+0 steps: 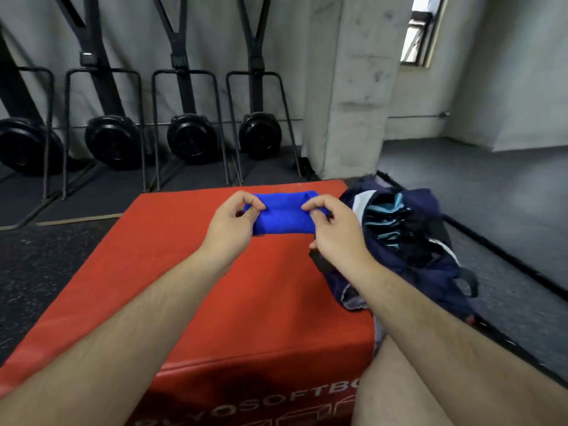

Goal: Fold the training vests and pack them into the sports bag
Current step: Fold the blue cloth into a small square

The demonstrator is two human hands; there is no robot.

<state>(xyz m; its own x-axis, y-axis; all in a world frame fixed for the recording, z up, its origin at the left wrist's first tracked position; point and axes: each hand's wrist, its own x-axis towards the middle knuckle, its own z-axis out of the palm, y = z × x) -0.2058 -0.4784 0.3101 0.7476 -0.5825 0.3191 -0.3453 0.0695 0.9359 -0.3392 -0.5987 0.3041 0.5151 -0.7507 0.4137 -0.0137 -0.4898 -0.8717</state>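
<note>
Vest: bright blue training vest (282, 215), folded into a thick, compact rectangle with rounded ends, its long side running 9 to 3 o'clock; plain cloth, no print showing
Where: over the far half of the red box (215, 296), at 12 o'clock from the person; whether it rests on the box or is held just above it cannot be told
Left grip: left hand (233, 224) pinches the vest's 9 o'clock end between thumb and curled fingers
Right grip: right hand (335, 232) pinches the 3 o'clock end the same way
Bag: navy sports bag (430, 281) lies open at 3 o'clock of the vest, just beside the right hand, on the box's right edge; teal and black cloth (387, 216) is packed inside
In the way: a black strap (319, 262) lies under the right wrist, between hand and bag
Around: black gym machines (190, 142) stand along the wall at 11 o'clock, a concrete pillar (350, 87) at 1 o'clock, a bare leg (399, 388) at 5 o'clock
</note>
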